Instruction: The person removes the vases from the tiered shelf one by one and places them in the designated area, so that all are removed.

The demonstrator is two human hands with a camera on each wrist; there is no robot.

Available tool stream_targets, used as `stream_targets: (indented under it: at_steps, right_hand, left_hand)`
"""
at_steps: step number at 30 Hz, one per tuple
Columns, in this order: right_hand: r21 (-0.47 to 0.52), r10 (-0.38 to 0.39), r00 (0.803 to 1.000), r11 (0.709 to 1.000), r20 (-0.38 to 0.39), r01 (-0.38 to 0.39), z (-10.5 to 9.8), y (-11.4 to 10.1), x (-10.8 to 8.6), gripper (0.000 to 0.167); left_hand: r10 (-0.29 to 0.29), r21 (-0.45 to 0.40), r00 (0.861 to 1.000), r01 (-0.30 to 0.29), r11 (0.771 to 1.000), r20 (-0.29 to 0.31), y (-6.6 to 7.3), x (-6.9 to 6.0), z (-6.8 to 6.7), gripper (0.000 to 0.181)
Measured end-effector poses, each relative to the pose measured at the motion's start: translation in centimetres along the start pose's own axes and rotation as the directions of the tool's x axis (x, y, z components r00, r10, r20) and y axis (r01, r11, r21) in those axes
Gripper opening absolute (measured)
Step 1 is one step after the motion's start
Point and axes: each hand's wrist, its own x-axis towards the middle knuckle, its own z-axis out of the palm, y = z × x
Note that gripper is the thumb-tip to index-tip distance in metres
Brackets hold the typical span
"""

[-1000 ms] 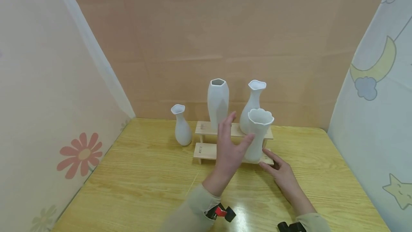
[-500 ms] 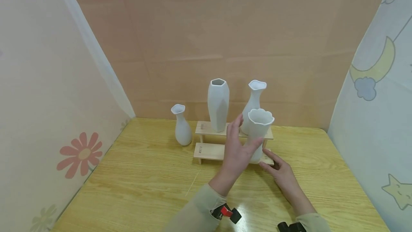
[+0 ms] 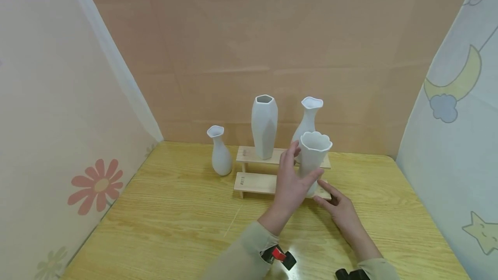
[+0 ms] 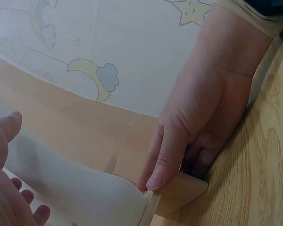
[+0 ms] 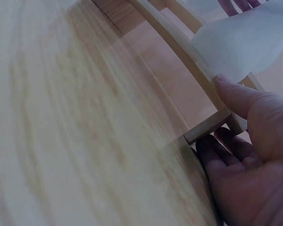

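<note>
Left hand spread beside scalloped vase, right hand pinching stand at four o'clock. We judge: steadying step; next needs gentle vase grip.

The white scalloped-rim vase, the white faceted vase with a five-sided mouth, the white flared-neck vase and the small white bud vase all look like smooth matt ceramic. The pale two-step wooden stand is smooth and matt, while the yellow wood-grain worktop throws back a glossy patch of light. Behind, the creased tan backdrop sheet looks matt, like paper or cloth, and the beige sleeves are soft-looking matt cloth
</note>
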Motion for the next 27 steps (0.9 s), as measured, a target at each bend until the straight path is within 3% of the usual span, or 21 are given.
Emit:
stream_targets:
  at_steps: [27]
  right_hand:
    - [0.016, 0.001, 1.000, 1.000, -0.015, -0.001, 0.1, 0.3, 0.2, 0.078]
  left_hand:
    - [0.007, 0.022, 1.000, -0.007, 1.000, -0.004, -0.9, 0.0, 1.3, 0.087]
